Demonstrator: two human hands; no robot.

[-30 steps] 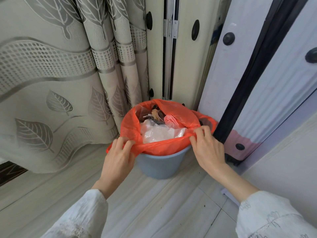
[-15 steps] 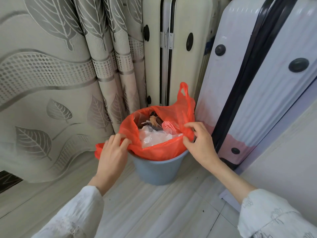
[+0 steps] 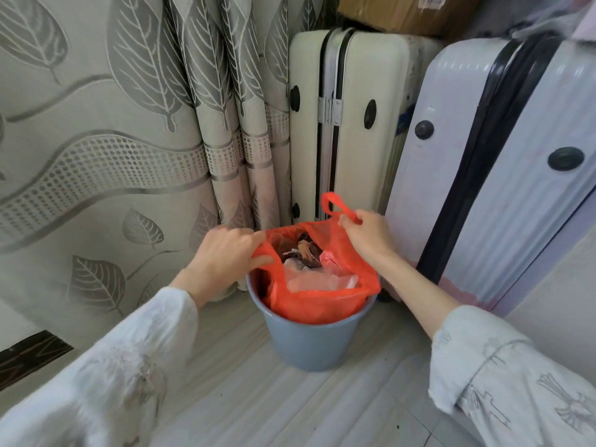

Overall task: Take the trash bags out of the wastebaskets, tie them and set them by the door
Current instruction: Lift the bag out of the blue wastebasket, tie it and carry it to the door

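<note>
Orange trash bag (image 3: 317, 304) sat inside the blue wastebasket (image 3: 309, 343) on the floor, its top pulled up above the rim — trash showing inside. Left hand (image 3: 225, 259) had its fingers closed on the bag's left edge; right hand (image 3: 367, 235) pinched the right handle loop. Two suitcases (image 3: 354, 124) stood just behind.

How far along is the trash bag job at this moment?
Done: the orange bag's edges are off the rim of the blue bin. In hand: the left hand grips one side, the right hand the handle loop, but the bag sits inside the bin, open on top. Left: lifting out, tying, setting by the door; no door shows.
</note>
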